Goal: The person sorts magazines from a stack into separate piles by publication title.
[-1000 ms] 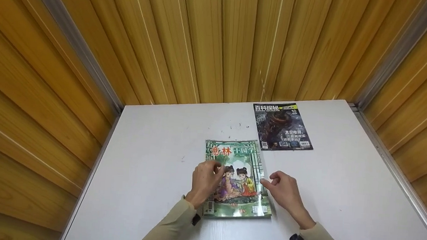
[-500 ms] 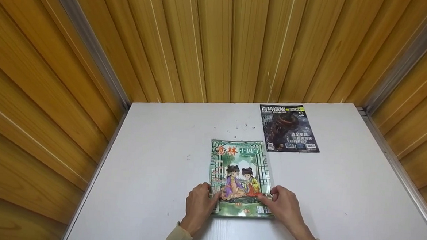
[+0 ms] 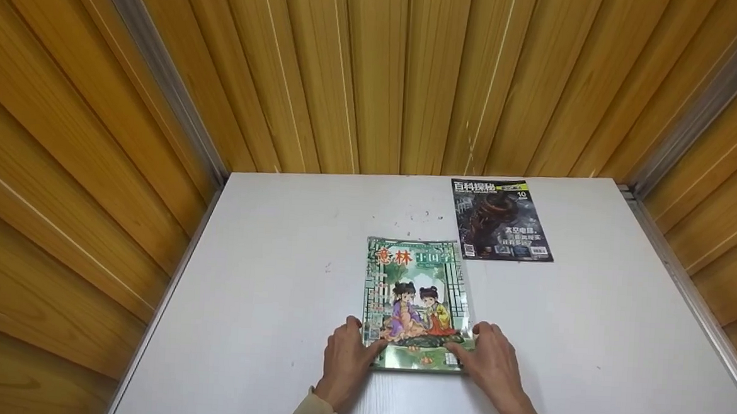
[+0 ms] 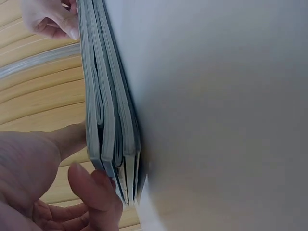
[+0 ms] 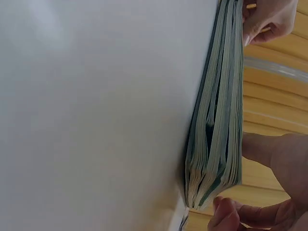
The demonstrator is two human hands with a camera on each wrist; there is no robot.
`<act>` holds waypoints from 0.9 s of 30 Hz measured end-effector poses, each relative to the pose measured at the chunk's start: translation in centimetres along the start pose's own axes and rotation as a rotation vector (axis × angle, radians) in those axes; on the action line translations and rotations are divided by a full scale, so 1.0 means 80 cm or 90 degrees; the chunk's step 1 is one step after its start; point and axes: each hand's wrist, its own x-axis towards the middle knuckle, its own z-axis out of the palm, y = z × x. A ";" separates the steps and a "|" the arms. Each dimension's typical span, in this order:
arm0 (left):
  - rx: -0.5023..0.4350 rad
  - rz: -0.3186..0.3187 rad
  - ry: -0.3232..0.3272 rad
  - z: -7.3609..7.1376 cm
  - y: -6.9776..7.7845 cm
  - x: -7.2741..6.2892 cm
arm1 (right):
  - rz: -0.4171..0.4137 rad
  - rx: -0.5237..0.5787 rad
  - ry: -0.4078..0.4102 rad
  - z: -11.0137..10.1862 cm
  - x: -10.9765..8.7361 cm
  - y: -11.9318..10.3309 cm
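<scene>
A stack of magazines (image 3: pixel 420 279) lies near the middle of the table, its green top cover showing two cartoon children. My left hand (image 3: pixel 346 365) grips the stack's lower left side, thumb on the cover and fingers along the edge. On the lower right side my right hand (image 3: pixel 496 371) holds it in the same way. Several layered magazines (image 4: pixel 109 103) show edge-on in the left wrist view. From the right wrist, the stacked magazines (image 5: pixel 216 110) look slightly uneven, with gaps between some pages. The fingers' undersides are partly hidden in the head view.
A dark-covered magazine (image 3: pixel 501 221) lies flat at the table's back, right of the stack and apart from my hands. The white table (image 3: pixel 264 277) has small dark marks behind the stack. Yellow wood-patterned walls (image 3: pixel 375 75) enclose the back and sides.
My left hand has come off the cover's middle down to the lower left edge. The right hand has moved in from beside the stack to its lower right edge. The view has shifted slightly.
</scene>
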 end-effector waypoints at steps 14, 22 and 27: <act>-0.098 -0.022 -0.029 0.000 -0.002 0.004 | 0.076 0.084 -0.066 -0.006 0.011 0.009; -0.154 -0.004 -0.060 0.000 0.000 0.006 | 0.070 0.103 -0.072 -0.010 0.011 0.011; -0.186 0.048 -0.046 0.005 0.004 0.001 | 0.084 0.105 -0.069 -0.011 0.013 0.011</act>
